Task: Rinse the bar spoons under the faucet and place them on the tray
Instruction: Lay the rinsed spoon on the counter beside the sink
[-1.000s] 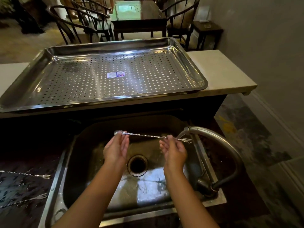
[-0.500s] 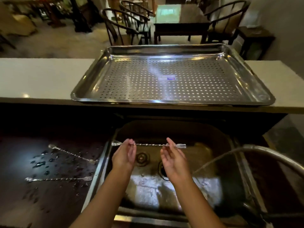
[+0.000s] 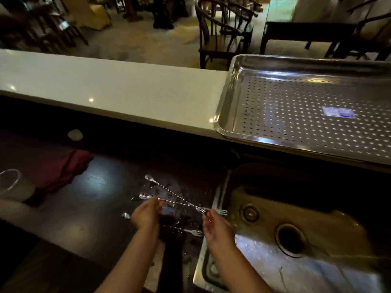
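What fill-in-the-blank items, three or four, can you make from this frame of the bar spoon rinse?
1. The perforated tray rests on the ____ ledge.
2. The held bar spoon is carried between ____ hands.
3. Its fork end, by the right hand, points toward the ____.
4. The left hand is above the dark ____, where two more spoons lie.

Missing words: white; both; sink; counter
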The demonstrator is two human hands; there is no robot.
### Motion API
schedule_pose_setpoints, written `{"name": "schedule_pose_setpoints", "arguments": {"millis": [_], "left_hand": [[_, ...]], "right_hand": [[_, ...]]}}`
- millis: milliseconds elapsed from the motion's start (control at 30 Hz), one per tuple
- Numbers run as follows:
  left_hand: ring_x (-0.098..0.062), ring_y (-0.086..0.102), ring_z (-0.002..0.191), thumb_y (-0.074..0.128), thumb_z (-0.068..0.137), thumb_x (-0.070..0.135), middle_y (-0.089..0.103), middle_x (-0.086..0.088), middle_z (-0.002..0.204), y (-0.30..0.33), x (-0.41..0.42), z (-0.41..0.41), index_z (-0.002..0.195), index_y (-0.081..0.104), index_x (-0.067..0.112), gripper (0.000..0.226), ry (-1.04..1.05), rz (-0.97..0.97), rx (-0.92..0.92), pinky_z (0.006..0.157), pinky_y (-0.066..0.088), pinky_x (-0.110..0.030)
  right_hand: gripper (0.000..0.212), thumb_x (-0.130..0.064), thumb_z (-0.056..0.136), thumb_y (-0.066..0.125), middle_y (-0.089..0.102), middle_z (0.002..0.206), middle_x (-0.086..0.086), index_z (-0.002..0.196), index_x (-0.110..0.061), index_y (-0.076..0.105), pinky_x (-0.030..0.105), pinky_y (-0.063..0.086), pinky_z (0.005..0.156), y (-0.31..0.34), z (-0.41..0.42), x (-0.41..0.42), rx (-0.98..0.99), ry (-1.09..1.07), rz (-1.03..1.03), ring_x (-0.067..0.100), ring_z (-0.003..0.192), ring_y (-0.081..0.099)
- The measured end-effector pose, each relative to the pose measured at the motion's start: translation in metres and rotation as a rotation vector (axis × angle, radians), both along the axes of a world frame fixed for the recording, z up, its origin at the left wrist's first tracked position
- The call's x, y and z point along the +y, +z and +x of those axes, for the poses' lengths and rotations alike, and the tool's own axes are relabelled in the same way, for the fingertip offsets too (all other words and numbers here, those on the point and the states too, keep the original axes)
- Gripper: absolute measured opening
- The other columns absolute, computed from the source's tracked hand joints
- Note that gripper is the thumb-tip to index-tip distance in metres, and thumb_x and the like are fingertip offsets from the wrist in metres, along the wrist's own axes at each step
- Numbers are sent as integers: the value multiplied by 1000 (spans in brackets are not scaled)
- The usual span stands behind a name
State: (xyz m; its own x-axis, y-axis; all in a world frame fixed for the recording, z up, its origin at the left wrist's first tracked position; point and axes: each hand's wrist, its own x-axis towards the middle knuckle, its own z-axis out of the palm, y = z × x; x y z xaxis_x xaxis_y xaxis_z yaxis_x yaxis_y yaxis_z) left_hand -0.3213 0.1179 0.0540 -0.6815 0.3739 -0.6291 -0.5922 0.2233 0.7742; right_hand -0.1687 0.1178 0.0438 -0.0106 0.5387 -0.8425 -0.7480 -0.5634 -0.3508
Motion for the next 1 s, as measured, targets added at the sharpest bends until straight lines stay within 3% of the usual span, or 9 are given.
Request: {"name": "schedule_pose_setpoints", "arguments": {"millis": [200,300,400,467,533,600,733,867,1000], "left_hand": [[2,55,30,59,85,0,60,2,36,-35,1,-64,74,62,2,12,-206,-182,99,33,43,-9],[3,58,36,56,88,4,60,13,36,-49,5,-80,87,59,-3,8,-347,-235,121,51,53,-16],[-4,62,41,60,86,5,62,11,37,-57,10,-87,79,64,3,9,-405,-262,112,73,53,-31],[-4,62,39,64,84,5,62,7,37,-59,13,-91,68,64,4,16,-408,-297,101,61,53,-25],[-2,59,33,64,83,3,64,3,42,-61,15,-94,65,62,3,18,-410,-302,99,40,47,-14],[-2,58,32,63,83,1,65,-2,50,-62,16,-97,63,58,5,22,-434,-303,118,31,40,-9],[-1,58,32,64,83,2,65,-9,61,-62,16,-99,65,59,4,18,-509,-335,191,37,46,-14],[-1,57,30,64,82,0,64,-10,59,-61,15,-100,61,56,6,24,-566,-341,243,54,50,-23],[1,57,32,65,82,4,64,-2,51,-56,15,-100,62,62,5,21,-508,-296,252,54,51,-21]], "right_hand": [[24,1,91,52,53,68,10,68,-5,50,10,39,27,-15,-60,2,-109,-28,-149,18,37,59],[24,2,90,52,53,69,11,67,-2,49,11,38,26,-19,-68,5,-188,-18,-208,22,56,53],[19,2,89,54,54,69,12,70,4,51,10,38,26,-24,-71,7,-245,18,-250,21,57,53],[8,2,89,54,53,67,12,88,10,56,9,34,25,-24,-73,10,-273,26,-269,21,55,51],[19,2,89,54,52,66,12,105,11,55,8,32,24,-25,-75,11,-304,55,-286,20,53,49],[16,1,89,54,52,66,12,102,9,56,8,33,24,-24,-75,13,-318,76,-291,19,53,49],[18,0,89,55,52,66,12,71,2,52,9,34,25,-26,-70,14,-318,126,-297,19,53,48],[18,-1,89,56,53,69,14,71,0,53,11,38,26,-23,-62,14,-237,189,-268,21,56,48],[15,-7,86,61,55,65,10,73,-3,57,12,36,28,-17,-60,19,-350,370,-161,12,32,50]]}}
